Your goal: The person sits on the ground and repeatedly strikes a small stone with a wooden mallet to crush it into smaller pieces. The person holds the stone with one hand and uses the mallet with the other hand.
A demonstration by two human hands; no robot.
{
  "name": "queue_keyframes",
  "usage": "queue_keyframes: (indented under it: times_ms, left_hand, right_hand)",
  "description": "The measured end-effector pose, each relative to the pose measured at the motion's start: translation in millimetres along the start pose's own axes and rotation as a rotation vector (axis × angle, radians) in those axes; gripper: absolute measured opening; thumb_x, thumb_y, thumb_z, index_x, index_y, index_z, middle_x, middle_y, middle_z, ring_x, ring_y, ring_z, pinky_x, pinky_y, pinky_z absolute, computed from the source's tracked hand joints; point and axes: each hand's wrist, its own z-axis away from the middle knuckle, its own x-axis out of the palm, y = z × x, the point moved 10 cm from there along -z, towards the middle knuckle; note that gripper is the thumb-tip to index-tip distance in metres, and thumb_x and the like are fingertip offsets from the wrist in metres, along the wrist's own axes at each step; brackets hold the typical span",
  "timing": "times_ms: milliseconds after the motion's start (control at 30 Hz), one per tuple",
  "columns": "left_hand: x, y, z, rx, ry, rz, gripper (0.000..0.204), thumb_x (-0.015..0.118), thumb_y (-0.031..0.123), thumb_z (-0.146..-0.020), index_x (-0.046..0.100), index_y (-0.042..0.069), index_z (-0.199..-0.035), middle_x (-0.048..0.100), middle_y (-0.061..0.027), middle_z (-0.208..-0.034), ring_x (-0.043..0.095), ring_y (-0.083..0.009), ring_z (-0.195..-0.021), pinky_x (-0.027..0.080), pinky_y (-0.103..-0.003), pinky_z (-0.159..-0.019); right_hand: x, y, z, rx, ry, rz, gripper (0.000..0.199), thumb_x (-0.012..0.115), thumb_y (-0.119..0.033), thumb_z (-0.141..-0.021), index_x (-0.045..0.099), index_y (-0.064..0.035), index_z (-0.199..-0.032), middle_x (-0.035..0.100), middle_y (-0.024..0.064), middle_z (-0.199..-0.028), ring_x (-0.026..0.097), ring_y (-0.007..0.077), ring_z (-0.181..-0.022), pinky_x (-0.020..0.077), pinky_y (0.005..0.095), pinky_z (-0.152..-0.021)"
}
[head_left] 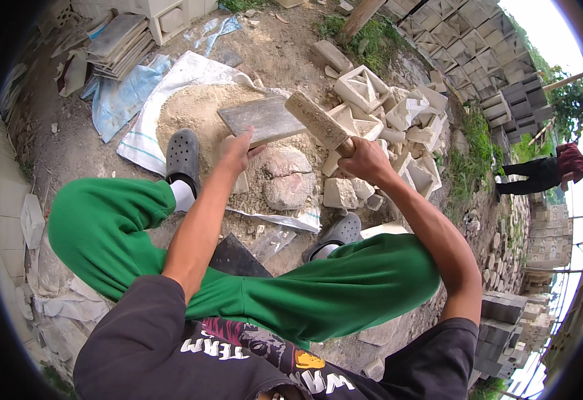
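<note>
My left hand [238,148] grips the near edge of a flat dark grey slab [259,119], its fingers closed round the rim. The slab is above crushed pale rubble; whether it rests on anything I cannot tell. In my right hand [366,161] is a worn wooden mallet [318,121], held by its narrow handle. Its thick head points up and left and overlaps the slab's right end in view; contact cannot be made out. Just below the slab sits a rounded, cracked stone [289,181], dusted with pale powder.
Crushed material [191,110] covers a white woven sack [143,137] between my feet. Broken pale blocks [408,117] are heaped at the right. A dark plate [238,257] lies near my lap. Stacked boards [121,43] stand far left; a person [545,175] stands far right.
</note>
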Motion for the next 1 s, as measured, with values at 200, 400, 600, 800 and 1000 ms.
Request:
queue_keyframes:
  times_ms: [200, 400, 600, 800, 1000]
  left_hand:
    - [-5, -67, 9, 0.131, -0.055, -0.192, 0.052, 0.077, 0.026, -0.090, 0.049, -0.001, -0.124, 0.062, -0.0130, -0.117, 0.067, -0.0243, -0.096, 0.066, -0.036, -0.068]
    - [-28, -143, 26, 0.069, -0.166, -0.268, 0.053, 0.078, 0.028, -0.090, 0.048, 0.002, -0.125, 0.061, -0.0110, -0.116, 0.066, -0.0233, -0.098, 0.066, -0.039, -0.070]
    - [-79, -175, 10, -0.072, -0.178, -0.785, 0.053, 0.070, 0.053, -0.090, 0.060, 0.003, -0.104, 0.067, -0.0128, -0.102, 0.069, -0.0272, -0.083, 0.062, -0.042, -0.077]
    - [-128, -123, 26, 0.190, 0.307, -1.368, 0.061, 0.059, 0.070, -0.087, 0.062, 0.010, -0.090, 0.068, -0.0132, -0.080, 0.067, -0.0385, -0.080, 0.050, -0.050, -0.075]
    - [-162, -107, 4, 0.317, 0.541, -1.133, 0.064, 0.075, 0.059, -0.079, 0.061, 0.002, -0.105, 0.068, -0.0190, -0.097, 0.066, -0.0369, -0.096, 0.050, -0.048, -0.086]
  right_hand:
    - [8, 45, 17, 0.158, -0.071, 0.063, 0.046, 0.075, -0.035, -0.072, 0.072, 0.0056, -0.092, 0.071, 0.0260, -0.088, 0.071, 0.0379, -0.087, 0.0557, 0.0447, -0.079]
    - [27, 67, 33, 0.121, -0.120, 0.126, 0.041, 0.069, -0.030, -0.072, 0.071, 0.0071, -0.090, 0.071, 0.0272, -0.089, 0.071, 0.0377, -0.088, 0.0560, 0.0451, -0.082]
    - [35, 62, 47, 0.075, -0.159, 0.174, 0.037, 0.067, -0.027, -0.071, 0.072, 0.0070, -0.085, 0.071, 0.0261, -0.083, 0.071, 0.0380, -0.083, 0.0571, 0.0436, -0.079]
    - [58, 71, 55, 0.069, -0.366, 0.332, 0.034, 0.070, -0.027, -0.067, 0.075, 0.0011, -0.085, 0.072, 0.0197, -0.083, 0.072, 0.0335, -0.082, 0.0573, 0.0414, -0.073]
    - [72, 67, 62, 0.037, -0.555, 0.429, 0.038, 0.078, -0.032, -0.067, 0.079, -0.0058, -0.094, 0.075, 0.0158, -0.094, 0.072, 0.0308, -0.090, 0.0564, 0.0419, -0.079]
